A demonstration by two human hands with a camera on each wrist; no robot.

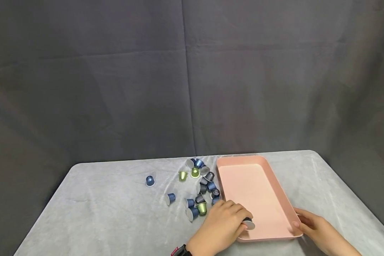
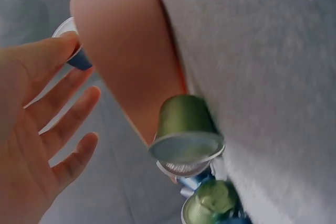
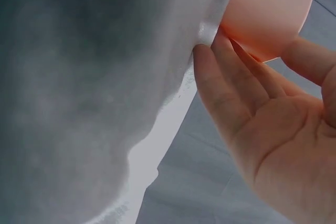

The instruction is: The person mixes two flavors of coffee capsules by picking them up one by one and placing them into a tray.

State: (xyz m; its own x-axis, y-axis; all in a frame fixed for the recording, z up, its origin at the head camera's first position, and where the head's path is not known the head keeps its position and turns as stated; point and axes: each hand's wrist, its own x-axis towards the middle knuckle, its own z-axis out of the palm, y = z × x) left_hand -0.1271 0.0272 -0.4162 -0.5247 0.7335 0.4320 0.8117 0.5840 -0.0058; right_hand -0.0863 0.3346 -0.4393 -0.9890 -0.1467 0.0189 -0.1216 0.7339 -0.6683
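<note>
A dark grey cloth backdrop (image 1: 131,89) hangs behind the pale grey surface (image 1: 115,209), whose far corners are rounded. On the surface's right half lies a pink rectangular tray (image 1: 252,192), its far edge just inside the surface's far edge. The person's right hand (image 1: 320,227) grips the tray's near right corner, thumb at the rim, other fingers outside the wall. The left hand (image 1: 224,220) is at the tray's near left corner, thumb and fingers pinching a blue coffee capsule (image 1: 249,224) with a silver lid, the ring and little fingers apart from it. A black wristband (image 1: 181,251) circles that wrist. Blue and dark capsules (image 1: 202,188) crowd beside the tray's left edge, with green capsules (image 1: 202,208) among them. One blue capsule (image 1: 150,181) stands alone, toward the surface's far left corner.
</note>
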